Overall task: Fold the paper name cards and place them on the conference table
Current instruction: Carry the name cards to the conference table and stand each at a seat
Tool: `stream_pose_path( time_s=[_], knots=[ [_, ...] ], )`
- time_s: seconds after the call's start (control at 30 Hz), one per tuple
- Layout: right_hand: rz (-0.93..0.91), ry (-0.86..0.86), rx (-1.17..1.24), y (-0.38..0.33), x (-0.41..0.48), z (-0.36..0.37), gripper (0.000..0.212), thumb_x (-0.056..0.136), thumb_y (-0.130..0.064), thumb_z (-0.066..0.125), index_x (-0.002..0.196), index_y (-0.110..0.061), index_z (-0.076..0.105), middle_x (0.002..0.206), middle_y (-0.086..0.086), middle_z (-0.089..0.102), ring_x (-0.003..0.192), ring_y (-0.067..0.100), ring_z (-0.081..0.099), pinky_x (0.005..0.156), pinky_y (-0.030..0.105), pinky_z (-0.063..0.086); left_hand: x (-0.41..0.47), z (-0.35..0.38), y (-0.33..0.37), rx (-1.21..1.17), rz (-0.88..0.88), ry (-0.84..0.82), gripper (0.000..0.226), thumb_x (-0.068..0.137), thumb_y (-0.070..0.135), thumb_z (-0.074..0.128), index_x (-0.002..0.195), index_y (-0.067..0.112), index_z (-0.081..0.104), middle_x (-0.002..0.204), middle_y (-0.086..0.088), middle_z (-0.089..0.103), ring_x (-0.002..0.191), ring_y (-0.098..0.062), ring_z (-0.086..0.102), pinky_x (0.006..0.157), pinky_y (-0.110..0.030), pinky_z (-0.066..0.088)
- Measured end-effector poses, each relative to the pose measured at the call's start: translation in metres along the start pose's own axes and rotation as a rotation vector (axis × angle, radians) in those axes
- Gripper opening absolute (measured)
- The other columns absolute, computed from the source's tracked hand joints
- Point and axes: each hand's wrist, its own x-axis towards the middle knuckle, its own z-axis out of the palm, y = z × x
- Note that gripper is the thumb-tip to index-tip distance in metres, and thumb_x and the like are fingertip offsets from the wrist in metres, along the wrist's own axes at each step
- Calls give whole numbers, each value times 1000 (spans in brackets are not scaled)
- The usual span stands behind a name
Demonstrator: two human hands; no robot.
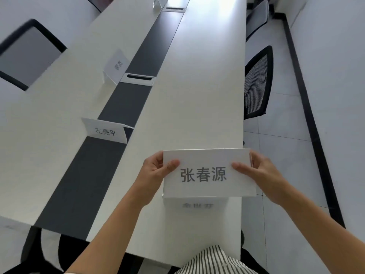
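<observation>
Name card [207, 173] | pinched at both ends | left fingers [172, 165], right fingers [240, 168] grasping it

Bare forearms and hands, no sleeves or rings; black-and-white vertically striped garment [215, 260] at the torso.

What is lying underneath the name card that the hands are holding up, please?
Below the held card, gripped by the left hand and right hand, another printed sheet lies on the white table. Its upper part is covered, its text blurred.
</observation>
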Motion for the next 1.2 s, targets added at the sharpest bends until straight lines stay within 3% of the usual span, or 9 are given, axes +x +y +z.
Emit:
stream_pose_path(
  time_s=[0.13,0.2,0.33,0.47,0.7,0.87,0.93,1.1,1.2],
  knots=[
    [52,61,144,9,-13,-2,43,74,-34,74,108,-11,61,89,6,77,75,19,74,58,25,58,9,11,1,-94,-37,-6,31,87,38,52,96,14,70,96,-15,70,92,-32,66,86,-47,54],
    [53,131,178,15,-18,-11,51,64,-42,78,103,-12,64,91,10,77,73,20,74,55,26,58,16,-2,-9,-80,-63,-76,42,92,46,49,109,12,67,109,-13,70,106,-29,64,96,-46,48],
    [66,268,225,33,-29,-35,82,38,-60,86,102,-14,66,92,9,77,75,21,74,56,27,59,21,-45,-60,494,-185,-180,81,62,47,81,134,37,46,140,12,48,132,-10,42,109,-33,35],
    [138,296,354,51,-39,-51,50,71,-38,68,113,-10,62,100,11,74,75,18,74,55,25,59,20,-51,-105,780,-236,-277,98,60,33,86,142,44,33,139,21,35,128,-5,32,110,-31,30],
    [240,299,325,70,-40,-52,50,77,-34,63,119,-8,61,106,11,74,84,21,74,61,27,61,25,-48,-144,765,-189,-184,73,64,23,86,130,31,56,136,15,47,118,-2,43,95,-18,30],
    [257,268,232,66,-37,-54,93,42,-55,89,118,-9,62,108,14,73,85,24,73,61,27,61,13,-45,-138,668,-140,-146,61,64,28,87,120,31,64,125,18,56,122,-1,45,102,-22,34],
    [259,258,274,63,-37,-57,79,57,-46,81,121,-7,60,111,16,72,83,24,72,58,26,60,6,-43,-129,574,-145,-128,54,65,30,87,114,34,67,125,17,60,124,0,46,101,-23,34],
    [239,272,351,53,-38,-59,68,63,-41,77,121,-8,60,102,10,75,81,21,74,58,27,60,-11,-32,-93,321,-164,-118,33,71,29,79,102,22,71,106,-1,73,103,-13,66,87,-30,52],
    [210,254,419,47,-42,-62,45,75,-35,61,114,-13,62,94,5,77,77,17,74,57,26,60,-19,-23,-75,124,-165,-32,45,69,33,77,108,13,69,106,-7,75,100,-23,70,77,-27,56]
  ],
)
